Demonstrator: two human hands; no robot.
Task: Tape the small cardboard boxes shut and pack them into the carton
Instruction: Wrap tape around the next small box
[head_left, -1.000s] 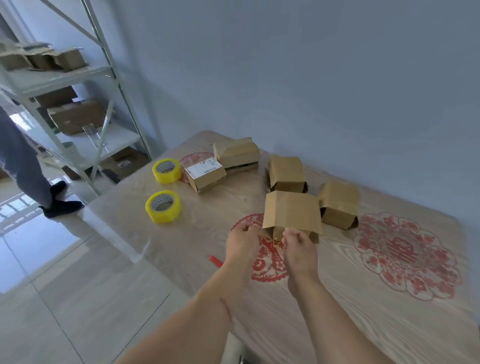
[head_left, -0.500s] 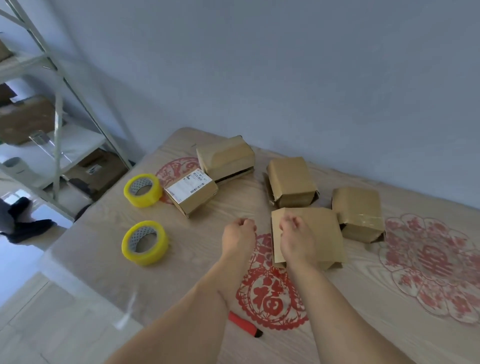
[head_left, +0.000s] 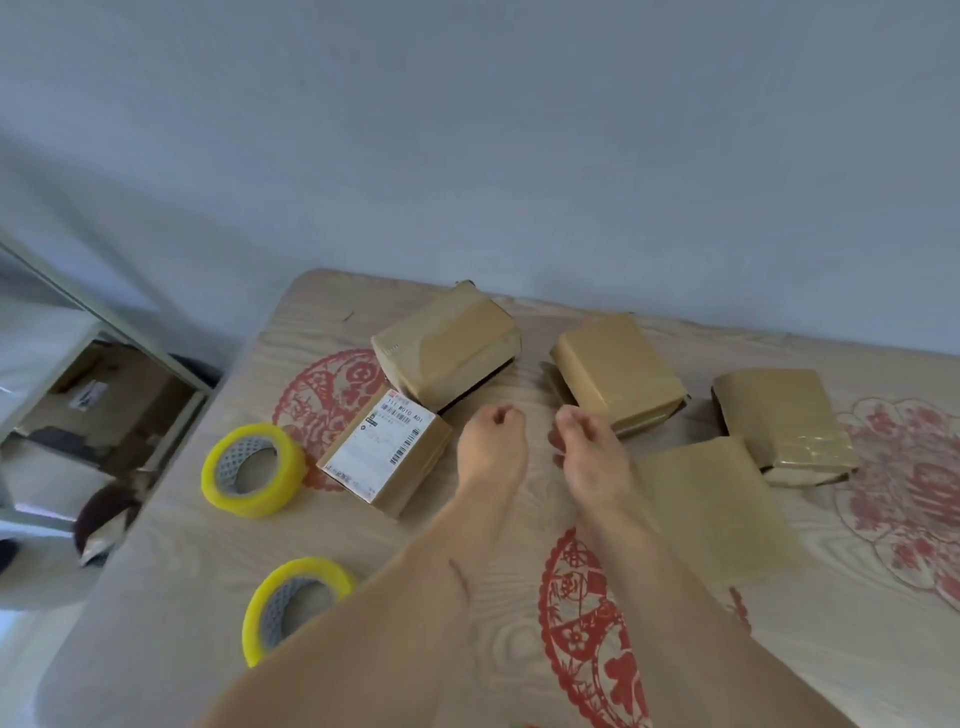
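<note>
Pale blue wall stands behind a wood-grain table (head_left: 363, 597) with red paper-cut patterns. Five small cardboard boxes lie on it: a labelled box (head_left: 384, 452) toward the left edge, two taped boxes (head_left: 447, 345) (head_left: 618, 374) along the back edge, another (head_left: 784, 421) toward the right, and a flat box (head_left: 711, 512) just beside the right hand (head_left: 592, 452). Both the left hand (head_left: 491, 447) and the right one hover with fingers curled, holding nothing. Two yellow tape rolls (head_left: 254, 470) (head_left: 291, 605) sit near the left edge.

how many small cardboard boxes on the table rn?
5: labelled box by the tape; rear-left box; rear-centre box; right box; near box beside the right hand.
</note>
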